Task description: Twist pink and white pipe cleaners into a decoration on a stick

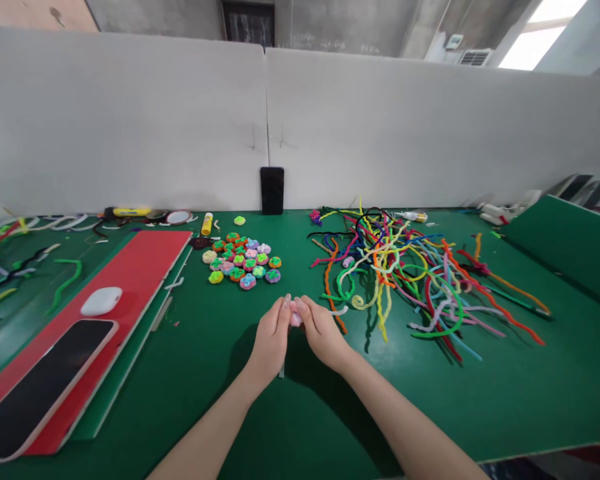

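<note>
Both hands meet over the middle of the green table. Between their fingertips sits a small pink pipe-cleaner flower [295, 314], mostly covered by the fingers. My left hand [271, 337] pinches it from the left side, and my right hand [324, 335] pinches it from the right. A whitish pipe-cleaner end [339, 311] sticks out past the right hand's fingers. Just beyond the left hand lies a cluster of finished pipe-cleaner flowers [249, 263] in many colours. To the right spreads a tangled heap of loose pipe cleaners [395, 257].
A red board [145, 267] on the left carries a phone [45, 387] and a white earbud case [101, 301]. Another dark phone [272, 191] leans on the grey partition [180, 127]. A glue stick [207, 224] stands near the flowers. At right rises a green panel [570, 247].
</note>
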`<state>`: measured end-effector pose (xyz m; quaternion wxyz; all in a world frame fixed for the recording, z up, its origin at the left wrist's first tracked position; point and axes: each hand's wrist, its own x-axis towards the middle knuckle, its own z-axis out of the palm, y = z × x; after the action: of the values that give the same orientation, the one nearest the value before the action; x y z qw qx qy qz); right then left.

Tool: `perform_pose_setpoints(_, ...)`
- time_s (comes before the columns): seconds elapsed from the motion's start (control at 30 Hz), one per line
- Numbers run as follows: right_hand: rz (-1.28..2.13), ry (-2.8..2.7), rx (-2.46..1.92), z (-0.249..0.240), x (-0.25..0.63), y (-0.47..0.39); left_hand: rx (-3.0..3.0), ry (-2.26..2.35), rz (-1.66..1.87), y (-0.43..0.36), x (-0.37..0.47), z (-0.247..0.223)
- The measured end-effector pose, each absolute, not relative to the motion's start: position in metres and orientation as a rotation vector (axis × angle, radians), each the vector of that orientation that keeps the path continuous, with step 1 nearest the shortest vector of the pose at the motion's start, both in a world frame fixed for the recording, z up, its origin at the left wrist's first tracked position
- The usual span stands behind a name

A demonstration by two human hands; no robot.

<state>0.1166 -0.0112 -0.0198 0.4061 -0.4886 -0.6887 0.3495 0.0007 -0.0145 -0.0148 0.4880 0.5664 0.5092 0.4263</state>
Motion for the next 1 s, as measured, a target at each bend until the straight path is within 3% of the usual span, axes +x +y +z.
perform_pose_setpoints(0.3, 1.158, -1.469, -1.156, -0.023, 0.117, -0.011, 1.402, 1.272, 1.049, -0.013, 0.002, -0.017)
perform_pose_setpoints(0.53, 1.182, -1.383, -1.164, -0.026, 0.115, -0.008, 1.346, 1.219, 1.062, -0.014, 0.003, -0.012)
perform_pose_setpoints(0.7, 1.331, -1.248, -1.05, -0.024, 0.115, -0.004, 1.107, 1.232, 0.895, -0.008, 0.002, -0.012)
perform_pose_setpoints(0.87, 1.443, -1.206, -0.929, -0.015, 0.122, -0.004, 0.674, 0.827, 0.645, -0.003, -0.003, -0.014)
perform_pose_setpoints(1.0, 1.625, -1.21, -0.785, -0.007, 0.127, -0.005, 0.587, 0.704, 0.656, -0.001, -0.007, -0.014)
